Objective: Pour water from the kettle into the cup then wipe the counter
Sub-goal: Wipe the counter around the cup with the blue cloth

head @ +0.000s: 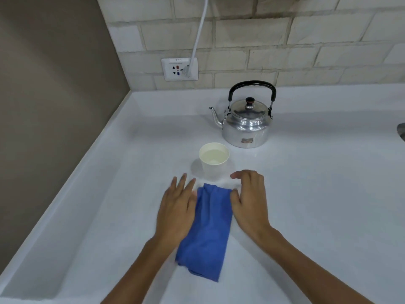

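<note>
A steel kettle with a black handle stands upright at the back of the white counter, spout pointing left. In front of it sits a white paper cup with water inside. A folded blue cloth lies flat on the counter just below the cup. My left hand rests flat along the cloth's left edge, fingers spread. My right hand sits at the cloth's upper right corner, fingers curled; its thumb touches the cloth's edge. Neither hand clearly grips anything.
A wall socket with a white cable plugged in sits on the tiled back wall. A brown side wall bounds the counter on the left. A dark edge, maybe a sink, shows at the far right.
</note>
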Motion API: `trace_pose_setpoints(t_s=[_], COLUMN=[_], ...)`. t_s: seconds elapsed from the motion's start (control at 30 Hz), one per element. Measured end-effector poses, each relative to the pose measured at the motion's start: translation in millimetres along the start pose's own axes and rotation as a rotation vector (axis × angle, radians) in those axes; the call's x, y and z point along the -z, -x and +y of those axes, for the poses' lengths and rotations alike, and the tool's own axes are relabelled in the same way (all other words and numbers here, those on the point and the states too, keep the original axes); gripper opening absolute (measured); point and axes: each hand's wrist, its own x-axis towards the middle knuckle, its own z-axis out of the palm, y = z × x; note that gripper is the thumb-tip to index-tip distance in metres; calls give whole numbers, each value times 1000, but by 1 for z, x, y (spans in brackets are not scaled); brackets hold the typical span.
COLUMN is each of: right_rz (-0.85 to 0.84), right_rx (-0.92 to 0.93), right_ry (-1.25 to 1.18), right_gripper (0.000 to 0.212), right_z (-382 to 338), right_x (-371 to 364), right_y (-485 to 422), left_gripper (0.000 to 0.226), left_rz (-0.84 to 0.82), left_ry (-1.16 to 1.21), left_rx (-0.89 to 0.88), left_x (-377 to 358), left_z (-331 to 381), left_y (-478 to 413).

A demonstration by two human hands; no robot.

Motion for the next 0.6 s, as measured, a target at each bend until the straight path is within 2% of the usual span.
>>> trace_pose_setpoints(t_s=[0.1,0.17,0.2,0.27,0.4,0.53,0.6], right_rz=[-219,-452,-513,-518,-482,-497,-439], right_rx=[159,113,84,64,87,129,99], right_ry=[169,295,372,524,669,651,676], right_gripper=[28,45,54,62,57,57,57], right_z=[-29,-47,-52,-60,-57,-22,9], right_x=[-10,-25,-34,-47,-40,-9,6], right_y=[39,51,55,59,64,58,42], left_gripper=[47,50,51,52,52,52,52], left_rz=[-6,-62,-82,-88,-51,-23,-6], left_ry=[-118,-202,-230,-260,-277,-293,-297], left_rx=[51,91,105,117,106,89,93], left_x=[6,0,-3,-9,-13,-15,-16], left_z=[-26,-38,-42,-47,-51,-54,-53], left_y=[-29,-39,-41,-42,-41,-41,-41])
